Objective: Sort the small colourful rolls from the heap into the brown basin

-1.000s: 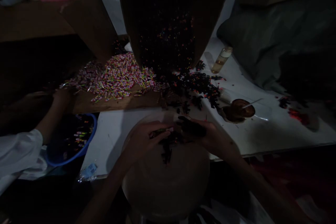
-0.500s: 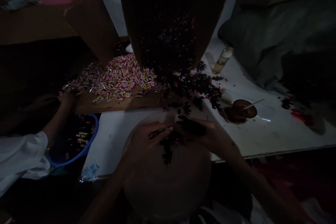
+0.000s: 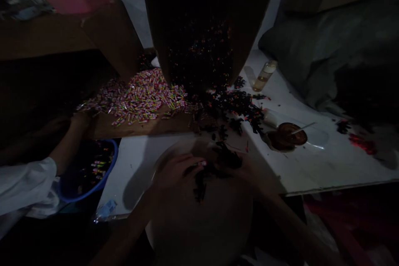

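My left hand (image 3: 174, 170) is closed round a small printed tube (image 3: 195, 166), above a round pale basin (image 3: 199, 224). Across from it, my right hand (image 3: 249, 172) grips a black piece (image 3: 229, 157). Between the hands, over the basin, lie small black parts (image 3: 200, 189) with orange specks. The picture is dark, so the fingertips of my right hand are hard to make out.
A large box (image 3: 258, 12) spills black pieces (image 3: 243, 104) onto the white table. Wrapped tubes (image 3: 140, 97) are heaped at the left. A person's arm (image 3: 70, 141) reaches over a blue basin (image 3: 115, 160). A bottle (image 3: 264, 77) and brown dish (image 3: 292, 134) stand right.
The black piece in my right hand has tilted and moved slightly lower. My left hand has stayed nearly in place. The whole view has shifted a little.
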Demonstrator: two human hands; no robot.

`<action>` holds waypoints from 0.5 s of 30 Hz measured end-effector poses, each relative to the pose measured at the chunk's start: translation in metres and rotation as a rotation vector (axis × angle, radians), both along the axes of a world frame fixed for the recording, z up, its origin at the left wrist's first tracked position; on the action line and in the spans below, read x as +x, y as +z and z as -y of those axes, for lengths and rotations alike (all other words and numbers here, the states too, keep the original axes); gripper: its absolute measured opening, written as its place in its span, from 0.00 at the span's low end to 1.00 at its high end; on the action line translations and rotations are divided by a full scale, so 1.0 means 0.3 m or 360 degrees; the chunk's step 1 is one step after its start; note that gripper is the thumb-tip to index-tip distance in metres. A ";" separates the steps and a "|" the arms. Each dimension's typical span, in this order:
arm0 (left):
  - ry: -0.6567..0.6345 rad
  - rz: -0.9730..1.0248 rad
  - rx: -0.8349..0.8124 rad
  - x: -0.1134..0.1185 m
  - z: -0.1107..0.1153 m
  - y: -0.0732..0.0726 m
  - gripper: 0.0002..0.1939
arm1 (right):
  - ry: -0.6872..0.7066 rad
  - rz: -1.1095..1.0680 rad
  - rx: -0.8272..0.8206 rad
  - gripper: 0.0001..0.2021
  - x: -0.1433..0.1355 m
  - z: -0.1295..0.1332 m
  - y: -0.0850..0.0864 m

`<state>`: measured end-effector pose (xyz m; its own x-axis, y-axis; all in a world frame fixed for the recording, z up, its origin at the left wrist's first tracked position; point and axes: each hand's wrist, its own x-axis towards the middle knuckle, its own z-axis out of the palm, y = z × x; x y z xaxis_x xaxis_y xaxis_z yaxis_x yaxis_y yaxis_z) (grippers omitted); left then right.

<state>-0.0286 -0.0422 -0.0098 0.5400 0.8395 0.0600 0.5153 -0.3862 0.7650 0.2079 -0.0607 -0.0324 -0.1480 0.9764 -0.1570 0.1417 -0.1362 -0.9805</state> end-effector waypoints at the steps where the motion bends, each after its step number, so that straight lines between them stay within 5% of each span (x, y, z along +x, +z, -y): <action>1: 0.0006 -0.0056 0.0098 -0.002 0.005 -0.014 0.13 | -0.0001 -0.0024 0.0013 0.20 -0.005 -0.002 -0.010; 8: -0.0078 -0.0306 0.0731 -0.013 -0.012 -0.039 0.17 | 0.0083 -0.0095 0.0106 0.18 -0.018 -0.036 -0.018; 15: -0.0338 -0.0226 0.0560 -0.008 -0.034 -0.045 0.15 | 0.0063 0.0034 0.0094 0.16 -0.019 -0.030 -0.022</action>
<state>-0.0311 -0.0319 -0.0235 0.7219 0.6507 0.2353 0.4870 -0.7194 0.4953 0.2022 -0.0518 -0.0391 -0.1842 0.9775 -0.1027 0.1667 -0.0719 -0.9834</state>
